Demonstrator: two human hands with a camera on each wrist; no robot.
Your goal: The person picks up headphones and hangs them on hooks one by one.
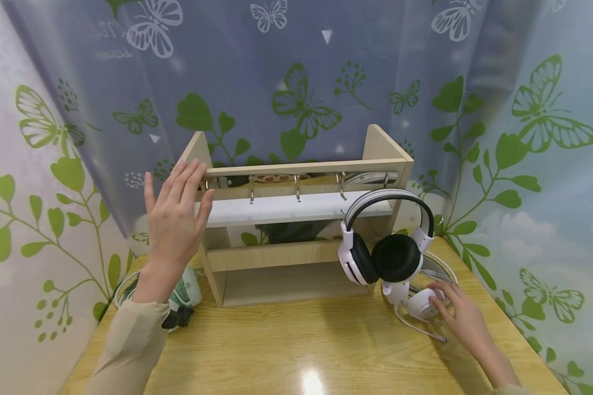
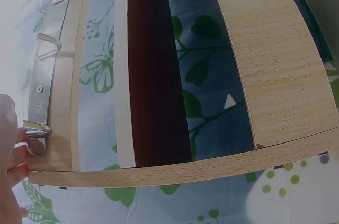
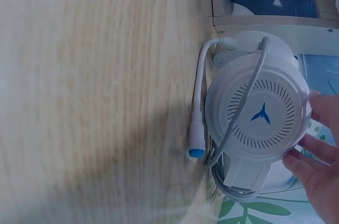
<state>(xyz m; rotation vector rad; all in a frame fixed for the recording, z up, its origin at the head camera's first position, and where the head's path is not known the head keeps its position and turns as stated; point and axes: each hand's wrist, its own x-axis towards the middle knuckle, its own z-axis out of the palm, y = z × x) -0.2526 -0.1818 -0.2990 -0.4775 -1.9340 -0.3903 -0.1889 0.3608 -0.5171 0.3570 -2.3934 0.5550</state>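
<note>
A small wooden shelf [image 1: 289, 257] with a row of metal hooks [image 1: 297, 189] stands on the table. My left hand [image 1: 175, 222] rests with straight fingers against its upper left end; in the left wrist view, the fingertips are near the end hook [image 2: 36, 128]. At the shelf's right end hangs a white headset [image 1: 348, 258] with black ear pads. Below it, a second white headset [image 3: 259, 113] with a blue-tipped microphone arm [image 3: 197, 139] and coiled cable is on the table. My right hand [image 1: 462, 315] grips the edge of its ear cup.
Left of the shelf, partly behind my left arm, sits a pale green and white item [image 1: 190, 285] with a cable and a black part. A patterned curtain [image 1: 286, 82] hangs behind the shelf. The wooden table [image 1: 277, 345] extends toward me.
</note>
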